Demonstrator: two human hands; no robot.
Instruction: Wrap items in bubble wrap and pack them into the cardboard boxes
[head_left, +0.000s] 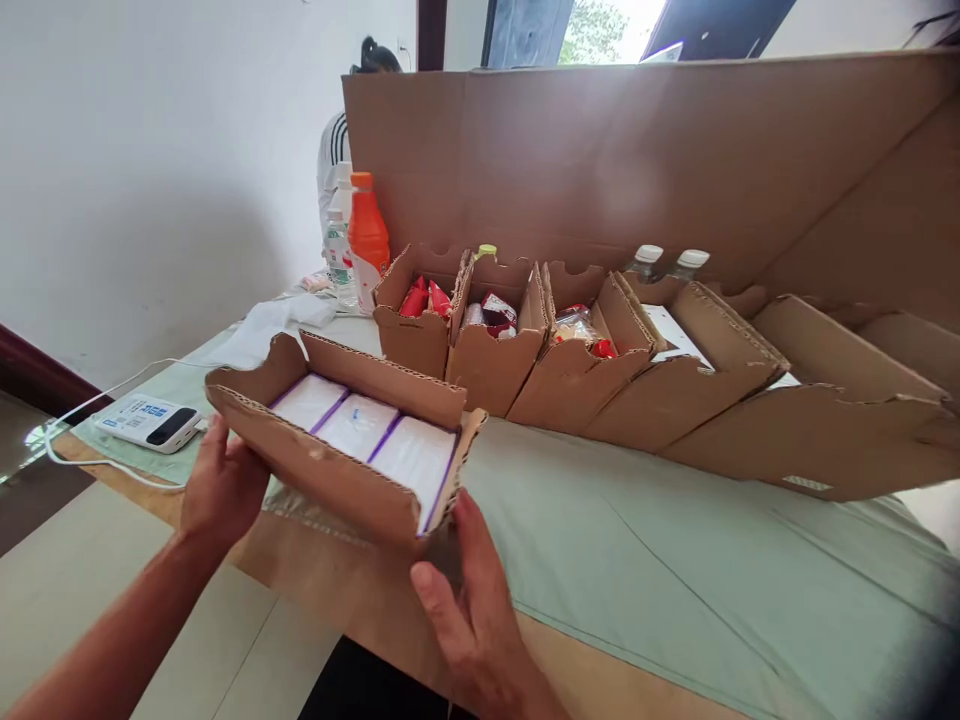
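- I've got a cardboard tray point(341, 440) between my two hands, lower left of centre in the frame, tilted so its open top faces me.
- My left hand point(221, 490) grips the tray's left end, fingers curled under the near wall, thumb up by the corner.
- My right hand point(469, 600) is at the tray's right end, low in the frame; palm cupped against the corner, fingers spread loosely, thumb pointing up-left. It touches the cardboard rather than clamping it.
- Inside the tray lie three white packets with purple edges point(360, 425), side by side in a row, flat.
- The tray hovers at the near edge of the table, over the pale green cloth point(675, 560) that covers it.
- Just beyond, mid-frame, a row of similar cardboard trays point(570, 370) stands on the cloth; the left ones hold red-wrapped snacks point(424, 298).
- Behind them rises a big cardboard sheet point(637, 160) like a wall across the top of the frame.
- Upper left of the row: an orange bottle point(367, 240), with a clear water bottle just beside it.
- Far left, a white power bank point(150, 422) with its cable lies on the cloth.
- A person in a white top with dark stripes point(330, 150) stands behind the sheet, upper left.
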